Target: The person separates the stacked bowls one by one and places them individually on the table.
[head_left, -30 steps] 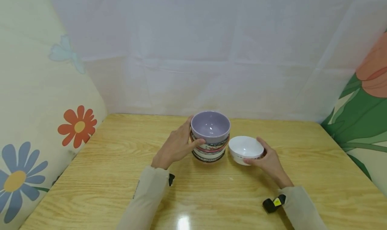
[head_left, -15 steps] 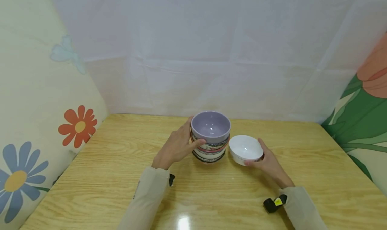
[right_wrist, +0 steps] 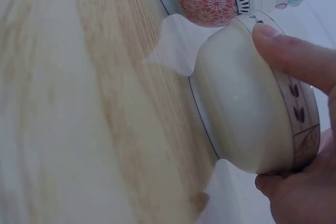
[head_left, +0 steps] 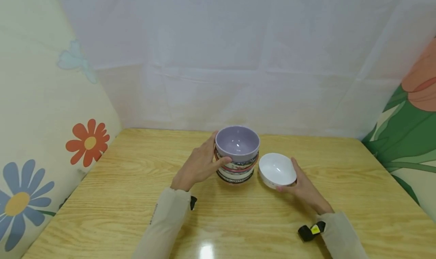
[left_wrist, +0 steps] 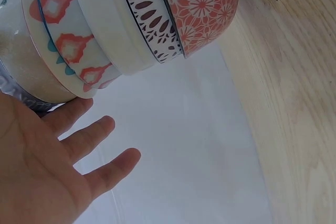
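A stack of several patterned bowls (head_left: 235, 176) stands mid-table, topped by a purple bowl (head_left: 237, 141). My left hand (head_left: 197, 166) holds the upper stack from the left, thumb across the front of the purple bowl and other fingers around its far side. In the left wrist view three fingers spread beside the stack, whose lowest clear bowl is a red flower-print bowl (left_wrist: 202, 9). To the right, my right hand (head_left: 304, 185) grips a smaller white bowl (head_left: 276, 170) at its side, thumb on the patterned band below the rim. This bowl tilts slightly, its foot close to the tabletop.
The wooden table (head_left: 136, 168) extends around the bowls on all sides. Behind it hangs a white cloth (head_left: 211, 62). Flower-print cloths (head_left: 34, 100) stand at the left and right edges. A black wrist mount (head_left: 310, 230) sits on the right sleeve.
The right hand has tipped the white bowl a little toward me, showing more of its inside, and shifted it slightly nearer. The left hand and the stack have stayed in place.
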`<move>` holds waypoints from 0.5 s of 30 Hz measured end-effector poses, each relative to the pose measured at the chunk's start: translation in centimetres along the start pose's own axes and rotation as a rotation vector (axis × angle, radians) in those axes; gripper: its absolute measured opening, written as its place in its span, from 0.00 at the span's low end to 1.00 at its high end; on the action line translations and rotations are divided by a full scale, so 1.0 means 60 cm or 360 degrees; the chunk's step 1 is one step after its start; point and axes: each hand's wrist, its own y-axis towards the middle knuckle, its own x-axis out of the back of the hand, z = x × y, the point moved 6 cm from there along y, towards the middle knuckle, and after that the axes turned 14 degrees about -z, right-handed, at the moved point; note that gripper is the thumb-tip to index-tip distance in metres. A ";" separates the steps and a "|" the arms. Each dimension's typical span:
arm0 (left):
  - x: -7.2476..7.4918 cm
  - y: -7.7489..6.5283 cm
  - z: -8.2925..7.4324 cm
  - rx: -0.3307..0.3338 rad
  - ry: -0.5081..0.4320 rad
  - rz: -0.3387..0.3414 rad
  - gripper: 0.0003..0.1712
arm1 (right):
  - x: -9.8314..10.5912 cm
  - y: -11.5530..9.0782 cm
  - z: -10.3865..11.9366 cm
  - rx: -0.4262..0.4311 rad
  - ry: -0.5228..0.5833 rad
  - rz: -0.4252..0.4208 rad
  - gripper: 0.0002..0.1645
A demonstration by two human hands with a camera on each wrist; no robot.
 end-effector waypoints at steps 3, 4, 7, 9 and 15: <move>0.000 0.000 0.002 0.0010 0.0007 0.0006 0.68 | 0.000 -0.001 0.001 0.0011 0.0007 0.0001 0.76; 0.000 -0.001 0.003 0.0011 0.0011 0.0009 0.68 | -0.001 -0.001 0.001 0.0011 0.0009 0.0003 0.76; 0.000 -0.001 0.003 0.0004 0.0005 0.0010 0.67 | -0.002 -0.003 0.000 0.0013 0.0011 0.0005 0.75; -0.001 -0.002 0.003 -0.0009 -0.0003 0.0009 0.67 | -0.002 -0.003 -0.002 0.0004 0.0023 0.0009 0.76; 0.002 0.000 0.001 -0.0035 -0.0024 -0.0012 0.66 | -0.001 0.000 -0.002 -0.0001 0.0047 0.0002 0.76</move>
